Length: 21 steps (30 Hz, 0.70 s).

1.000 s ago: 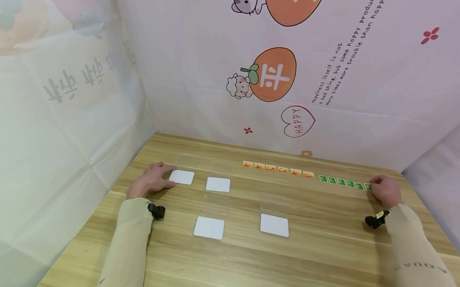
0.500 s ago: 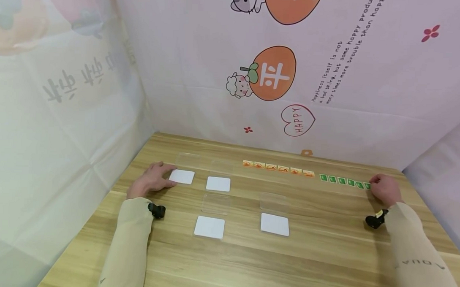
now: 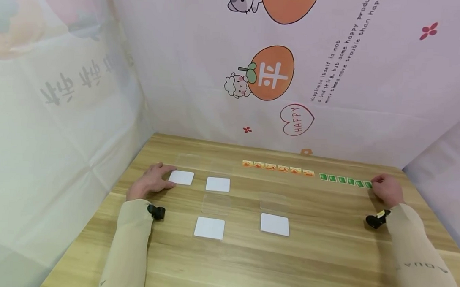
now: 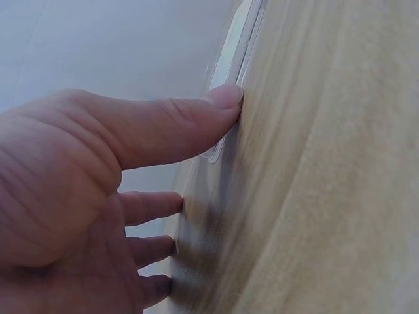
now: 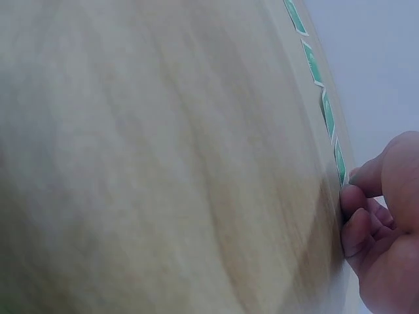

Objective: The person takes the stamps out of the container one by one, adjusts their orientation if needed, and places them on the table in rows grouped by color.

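Note:
My left hand [image 3: 155, 178] is at the far left of the table, holding a white rectangular card [image 3: 182, 177] by its left end between thumb and index finger. The left wrist view shows the thumb [image 4: 190, 127] at the card's clear plastic edge [image 4: 229, 65], and the other fingers extended with their tips at the table. At the far right, my right hand [image 3: 387, 190] pinches the end of the last small green card [image 3: 368, 185] in a row. Its fingers are curled in the right wrist view, covering part of that green card [image 5: 340, 160].
More white cards [image 3: 218, 184] lie on the wooden table [image 3: 248, 266]. Thin clear plastic rectangles [image 3: 216, 205] lie behind the white cards. A row of small orange cards [image 3: 271, 167] continues left of the green ones. A printed cloth [image 3: 202, 75] hangs behind the table.
The head view has shifted slightly. Both hands stay where they were, and the cards keep their places.

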### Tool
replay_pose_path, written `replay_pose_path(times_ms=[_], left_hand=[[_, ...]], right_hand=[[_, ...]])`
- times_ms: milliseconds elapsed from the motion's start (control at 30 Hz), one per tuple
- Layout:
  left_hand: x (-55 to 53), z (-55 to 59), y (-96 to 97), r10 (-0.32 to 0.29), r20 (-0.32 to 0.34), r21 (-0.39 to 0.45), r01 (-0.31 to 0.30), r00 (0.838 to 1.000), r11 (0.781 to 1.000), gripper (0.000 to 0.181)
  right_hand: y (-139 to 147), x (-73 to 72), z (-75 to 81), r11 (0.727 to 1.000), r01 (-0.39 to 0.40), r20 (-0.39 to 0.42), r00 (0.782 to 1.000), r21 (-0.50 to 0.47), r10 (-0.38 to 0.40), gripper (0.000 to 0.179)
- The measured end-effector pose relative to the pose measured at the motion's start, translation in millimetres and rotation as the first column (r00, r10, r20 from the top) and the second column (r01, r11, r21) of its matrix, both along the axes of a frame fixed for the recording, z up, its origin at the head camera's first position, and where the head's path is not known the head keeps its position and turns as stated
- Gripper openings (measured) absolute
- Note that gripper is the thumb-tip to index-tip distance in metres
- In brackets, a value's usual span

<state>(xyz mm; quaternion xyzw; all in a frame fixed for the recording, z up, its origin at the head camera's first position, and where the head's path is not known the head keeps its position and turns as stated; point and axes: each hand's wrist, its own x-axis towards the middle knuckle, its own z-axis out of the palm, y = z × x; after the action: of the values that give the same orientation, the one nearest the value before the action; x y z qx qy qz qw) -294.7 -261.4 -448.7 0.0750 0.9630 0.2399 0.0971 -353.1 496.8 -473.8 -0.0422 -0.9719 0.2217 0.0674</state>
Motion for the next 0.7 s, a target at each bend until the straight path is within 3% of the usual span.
replay_pose_path(times_ms=[433, 700], left_hand=[[2.0, 3.3, -16.3, -0.003, 0.022, -0.002, 0.004, 1.000, 1.000, 0.067], [2.6, 9.1, -17.5, -0.009, 0.026, 0.052, 0.008, 1.000, 0.999, 0.056]], right_hand=[[-23, 4.1, 1.8, 0.999, 0.012, -0.031, 0.999, -0.033, -0.013, 0.028], [-23, 4.7, 1.4, 0.993, 0.054, 0.008, 0.999, -0.106, -0.053, 0.030]])
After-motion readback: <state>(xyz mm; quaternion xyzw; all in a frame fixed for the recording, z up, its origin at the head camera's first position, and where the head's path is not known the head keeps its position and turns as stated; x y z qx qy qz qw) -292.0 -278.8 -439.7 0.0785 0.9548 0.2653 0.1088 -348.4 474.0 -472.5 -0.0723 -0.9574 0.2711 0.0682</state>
